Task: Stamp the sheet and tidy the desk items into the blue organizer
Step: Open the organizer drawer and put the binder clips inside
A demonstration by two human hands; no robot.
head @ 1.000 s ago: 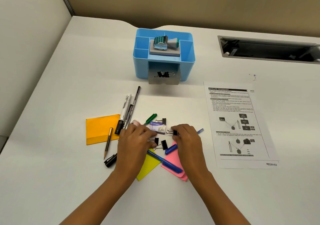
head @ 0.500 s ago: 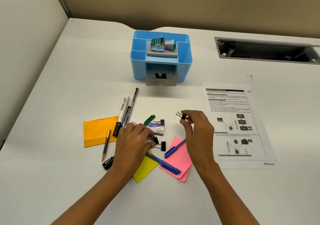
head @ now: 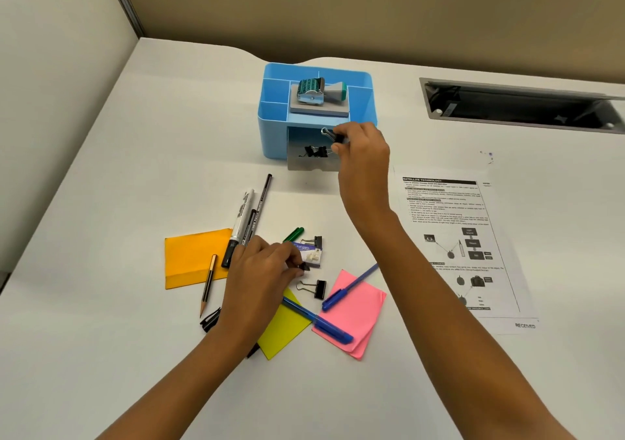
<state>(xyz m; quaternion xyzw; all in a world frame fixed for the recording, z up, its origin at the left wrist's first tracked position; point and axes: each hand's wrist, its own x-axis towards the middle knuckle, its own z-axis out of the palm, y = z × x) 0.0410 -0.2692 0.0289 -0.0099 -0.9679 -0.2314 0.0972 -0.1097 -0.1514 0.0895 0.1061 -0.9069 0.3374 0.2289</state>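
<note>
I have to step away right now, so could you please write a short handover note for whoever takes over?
Right hand pinches a binder clip above the open drawer of the blue organizer, which holds other clips.
Left hand pinches a second clip on the desk.
Done: the sheet reads RECEIVED; the stamp sits on the organizer.
Left: two loose clips, pens, marker, pencil, staples box, sticky notes.

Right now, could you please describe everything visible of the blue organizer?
The blue organizer is a plastic-looking box with rounded corners, upright near the back of the desk. Dividers split its top into compartments; a grey pad carrying a green-handled stamp on its side sits in the middle. Its grey front drawer is pulled out and holds black clips. The right hand holds a binder clip above that drawer.
</note>
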